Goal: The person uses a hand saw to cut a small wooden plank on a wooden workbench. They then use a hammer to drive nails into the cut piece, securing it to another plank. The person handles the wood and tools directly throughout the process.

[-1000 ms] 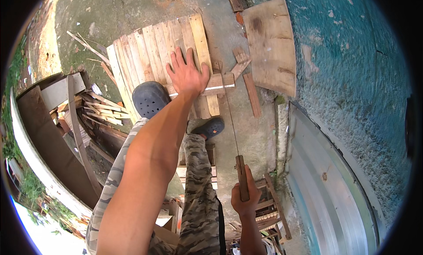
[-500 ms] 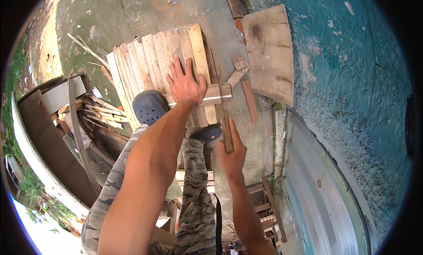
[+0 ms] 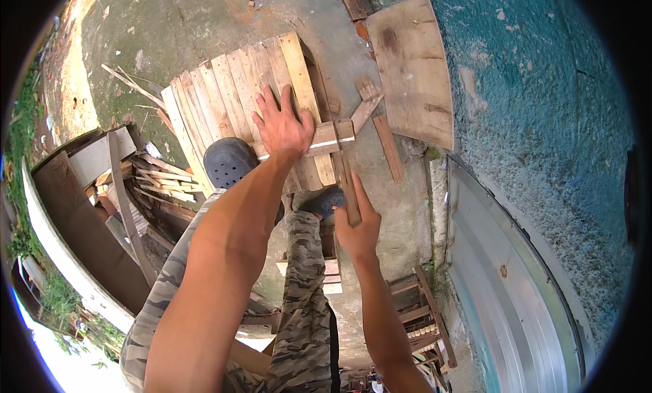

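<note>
My left hand [image 3: 284, 127] lies flat with fingers spread on a short wooden board [image 3: 330, 139] with a white stripe along its edge. The board rests across a slatted wooden platform [image 3: 231, 81], its right end overhanging. My right hand [image 3: 358, 231] is wrapped round the wooden handle of a handsaw [image 3: 349, 189]. Seen nearly edge-on, the thin saw blade crosses the board near its right end, to the right of my left hand. How deep the blade sits in the board I cannot tell. A dark clog [image 3: 231, 165] on my foot is on the platform beside the board.
A wide wooden panel [image 3: 413, 70] lies by the teal wall [image 3: 516, 87]. Loose wood strips [image 3: 388, 148] are on the concrete floor at the right. To the left stands a curved container [image 3: 75, 216] with scrap wood [image 3: 166, 179]. Corrugated metal sheeting [image 3: 516, 271] is at the lower right.
The view has shifted slightly. My right hand and the saw have moved a little against the board, while my left hand stays pressed in the same place.
</note>
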Action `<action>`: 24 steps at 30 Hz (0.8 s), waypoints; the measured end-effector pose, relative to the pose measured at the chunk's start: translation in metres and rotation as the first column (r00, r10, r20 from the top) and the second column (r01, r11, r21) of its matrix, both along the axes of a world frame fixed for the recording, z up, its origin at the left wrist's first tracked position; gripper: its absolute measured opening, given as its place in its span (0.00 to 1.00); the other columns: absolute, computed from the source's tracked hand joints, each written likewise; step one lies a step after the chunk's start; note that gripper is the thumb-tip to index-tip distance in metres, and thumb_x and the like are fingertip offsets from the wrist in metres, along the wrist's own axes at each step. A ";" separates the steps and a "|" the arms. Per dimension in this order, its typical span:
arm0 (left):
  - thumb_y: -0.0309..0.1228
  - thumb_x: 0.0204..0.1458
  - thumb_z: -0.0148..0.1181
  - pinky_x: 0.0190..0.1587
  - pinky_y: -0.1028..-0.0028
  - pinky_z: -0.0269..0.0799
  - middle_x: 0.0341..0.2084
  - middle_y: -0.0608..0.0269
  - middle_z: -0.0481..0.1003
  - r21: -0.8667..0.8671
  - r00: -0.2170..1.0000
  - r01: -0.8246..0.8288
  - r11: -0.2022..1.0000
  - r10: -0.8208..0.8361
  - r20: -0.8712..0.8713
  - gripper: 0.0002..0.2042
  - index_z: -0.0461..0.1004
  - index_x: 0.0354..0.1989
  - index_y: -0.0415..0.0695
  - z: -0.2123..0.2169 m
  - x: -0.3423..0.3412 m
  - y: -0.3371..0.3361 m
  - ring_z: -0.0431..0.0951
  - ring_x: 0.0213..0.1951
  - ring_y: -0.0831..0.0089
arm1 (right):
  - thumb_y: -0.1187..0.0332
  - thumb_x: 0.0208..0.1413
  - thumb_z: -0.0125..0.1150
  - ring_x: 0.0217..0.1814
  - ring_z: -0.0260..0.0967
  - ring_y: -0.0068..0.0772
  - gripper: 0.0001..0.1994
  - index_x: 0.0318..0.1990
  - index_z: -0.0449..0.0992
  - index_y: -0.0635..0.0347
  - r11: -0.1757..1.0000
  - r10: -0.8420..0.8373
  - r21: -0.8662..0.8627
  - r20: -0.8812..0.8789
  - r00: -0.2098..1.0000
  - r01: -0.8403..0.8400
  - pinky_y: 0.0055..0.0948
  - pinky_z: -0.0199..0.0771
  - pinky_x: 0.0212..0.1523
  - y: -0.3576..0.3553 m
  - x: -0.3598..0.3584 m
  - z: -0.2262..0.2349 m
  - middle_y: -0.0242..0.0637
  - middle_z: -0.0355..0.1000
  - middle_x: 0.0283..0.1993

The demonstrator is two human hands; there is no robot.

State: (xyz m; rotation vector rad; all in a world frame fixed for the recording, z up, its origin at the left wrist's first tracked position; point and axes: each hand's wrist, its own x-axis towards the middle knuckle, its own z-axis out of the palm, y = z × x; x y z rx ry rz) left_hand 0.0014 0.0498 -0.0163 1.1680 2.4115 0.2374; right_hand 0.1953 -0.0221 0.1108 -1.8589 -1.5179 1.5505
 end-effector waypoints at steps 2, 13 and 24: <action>0.44 0.56 0.51 0.74 0.38 0.37 0.75 0.37 0.46 0.006 1.000 0.004 1.000 -0.004 -0.007 0.35 0.57 0.73 0.48 0.000 0.000 -0.002 0.41 0.76 0.36 | 0.77 0.50 0.55 0.23 0.72 0.21 0.35 0.71 0.65 0.66 0.999 0.043 -0.013 0.026 0.999 -0.042 0.22 0.72 0.29 -0.064 0.048 0.072 0.42 0.79 0.29; 0.45 0.54 0.52 0.74 0.39 0.37 0.75 0.36 0.47 0.023 0.998 0.025 0.999 -0.024 -0.052 0.36 0.58 0.73 0.49 -0.001 -0.002 0.004 0.43 0.76 0.36 | 0.78 0.53 0.56 0.23 0.70 0.16 0.34 0.72 0.65 0.63 0.985 0.039 0.169 -0.097 0.995 -0.022 0.21 0.71 0.27 -0.037 0.028 -0.027 0.33 0.71 0.22; 0.44 0.55 0.52 0.74 0.39 0.39 0.75 0.36 0.48 -0.007 0.997 0.034 0.999 -0.034 -0.069 0.35 0.59 0.72 0.48 -0.002 -0.002 0.000 0.44 0.75 0.35 | 0.77 0.49 0.53 0.33 0.82 0.34 0.34 0.69 0.66 0.68 0.990 0.084 0.117 0.001 0.996 -0.083 0.27 0.77 0.32 -0.021 0.022 0.058 0.52 0.82 0.44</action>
